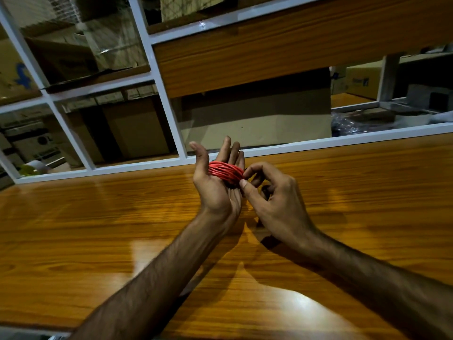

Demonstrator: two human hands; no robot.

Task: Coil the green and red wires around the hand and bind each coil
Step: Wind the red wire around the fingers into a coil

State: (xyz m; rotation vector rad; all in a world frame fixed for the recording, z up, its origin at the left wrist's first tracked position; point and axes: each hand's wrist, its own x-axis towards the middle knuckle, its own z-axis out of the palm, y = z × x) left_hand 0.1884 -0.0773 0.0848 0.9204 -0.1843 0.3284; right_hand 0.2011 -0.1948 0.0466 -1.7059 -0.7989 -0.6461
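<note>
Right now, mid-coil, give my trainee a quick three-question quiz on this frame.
1. True or false: the red wire is wound around the left hand's fingers.
2. Which hand pinches the wire at the coil's edge? A left, B right.
3. Fill in: both hands are above a glossy ___ counter.

Key: 1 true; 2 B; 3 wooden.

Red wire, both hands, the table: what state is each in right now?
red wire: coiled around the left hand's fingers, not yet bound
left hand: palm up, fingers straight, carrying the coil
right hand: pinching the wire at the coil's edge
wooden table: glossy, under both hands
</note>
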